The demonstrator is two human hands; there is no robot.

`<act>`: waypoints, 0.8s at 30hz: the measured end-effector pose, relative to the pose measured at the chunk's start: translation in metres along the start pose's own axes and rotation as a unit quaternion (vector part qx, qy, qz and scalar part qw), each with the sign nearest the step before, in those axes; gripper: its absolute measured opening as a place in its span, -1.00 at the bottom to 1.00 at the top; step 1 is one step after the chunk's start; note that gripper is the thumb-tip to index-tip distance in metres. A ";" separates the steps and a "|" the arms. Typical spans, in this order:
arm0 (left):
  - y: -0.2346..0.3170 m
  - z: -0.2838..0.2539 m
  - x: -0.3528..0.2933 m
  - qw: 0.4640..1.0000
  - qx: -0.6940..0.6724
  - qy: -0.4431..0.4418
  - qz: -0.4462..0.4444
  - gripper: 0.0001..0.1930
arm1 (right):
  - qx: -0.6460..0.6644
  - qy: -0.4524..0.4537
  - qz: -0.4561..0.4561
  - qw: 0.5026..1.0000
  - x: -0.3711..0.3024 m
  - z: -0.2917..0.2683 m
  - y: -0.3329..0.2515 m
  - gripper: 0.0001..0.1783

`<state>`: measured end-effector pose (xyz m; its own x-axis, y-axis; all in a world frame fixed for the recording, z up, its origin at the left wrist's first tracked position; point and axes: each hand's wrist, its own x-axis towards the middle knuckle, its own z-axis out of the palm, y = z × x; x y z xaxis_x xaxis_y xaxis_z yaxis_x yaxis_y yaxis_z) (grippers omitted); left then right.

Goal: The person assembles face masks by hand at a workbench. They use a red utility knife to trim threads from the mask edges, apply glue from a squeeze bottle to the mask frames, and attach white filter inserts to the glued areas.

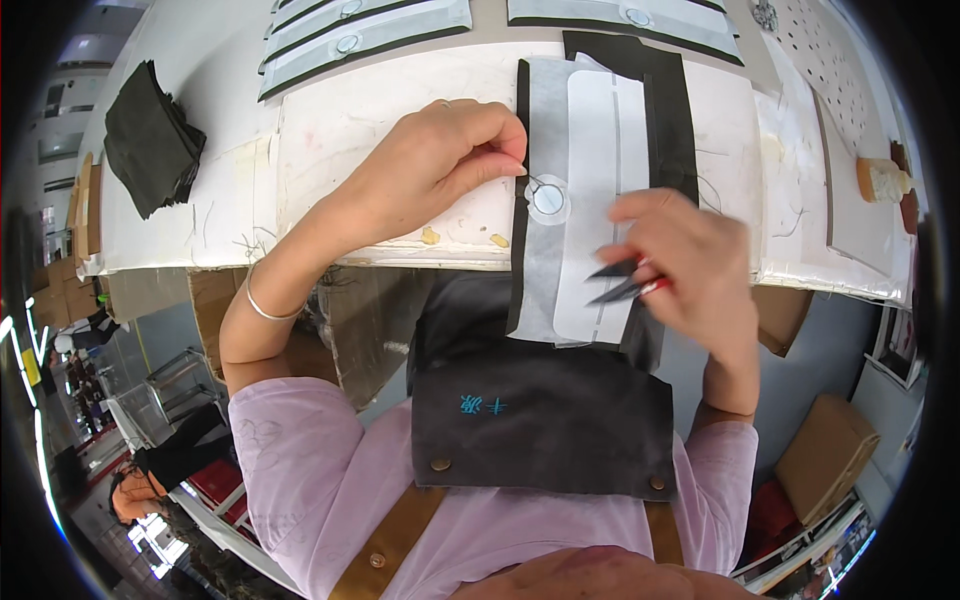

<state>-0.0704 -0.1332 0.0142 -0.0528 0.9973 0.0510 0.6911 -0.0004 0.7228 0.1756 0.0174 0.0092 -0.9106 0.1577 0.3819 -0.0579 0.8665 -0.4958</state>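
Observation:
A white-lined panel (600, 130) with black edges lies lengthwise before me, its near end reaching past the table's front edge. Under its far part is a black sheet (675, 100). On the panel's left part sits a round disc (548, 201) on a pale circular patch. My left hand (435, 165), closed in a pinch at the panel's left edge, holds a thin dark thread (533, 181) that runs to the disc. Over the panel's right side, my right hand (690, 250) is closed around red-handled thread snips (613, 293). Their dark blades are apart and point left; motion blurs this hand.
Rows of similar panels (400, 35) lie along the far side, with more panels (640, 20) to their right. A stack of black pieces (150, 140) is at the left. A jar (880, 180) stands far right. Cardboard (370, 330) is below the white table (330, 130).

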 end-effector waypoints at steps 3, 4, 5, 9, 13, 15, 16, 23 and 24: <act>-0.002 0.002 0.000 1.000 0.007 0.015 0.015 -0.89 | 0.032 -0.076 0.066 0.994 0.025 -0.022 0.002 -0.70; -0.003 0.002 0.001 1.000 0.002 0.015 0.013 -0.90 | 0.033 -0.086 0.061 0.994 0.035 -0.022 0.006 -0.67; -0.003 0.002 0.001 1.000 -0.002 0.016 0.011 -0.90 | 0.034 -0.097 0.056 0.993 0.045 -0.021 0.011 -0.64; -0.005 0.006 0.003 0.999 -0.033 0.029 0.007 -0.92 | -0.008 -0.201 0.018 0.979 0.070 -0.017 0.029 -0.51; -0.005 0.008 0.003 0.999 -0.026 0.041 0.002 -0.92 | -0.039 -0.252 -0.002 0.967 0.090 -0.013 0.033 -0.45; -0.006 0.009 0.003 0.999 -0.017 0.044 0.007 -0.92 | -0.040 -0.259 -0.015 0.965 0.094 -0.009 0.036 -0.41; -0.007 0.009 0.004 0.999 -0.013 0.045 0.011 -0.92 | -0.040 -0.261 -0.023 0.964 0.096 -0.008 0.037 -0.40; -0.008 0.010 0.005 0.998 0.007 0.059 0.027 -0.92 | -0.027 -0.270 -0.030 0.962 0.100 -0.004 0.041 -0.38; -0.009 0.011 0.005 0.998 0.012 0.059 0.028 -0.92 | -0.022 -0.267 -0.031 0.963 0.100 -0.003 0.041 -0.38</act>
<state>-0.0691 -0.1276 0.0009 -0.0971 0.9800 0.1736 0.7129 -0.0532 0.6992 0.0830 0.0707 0.0296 -0.9872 -0.1507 -0.0524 -0.1118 0.8878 -0.4465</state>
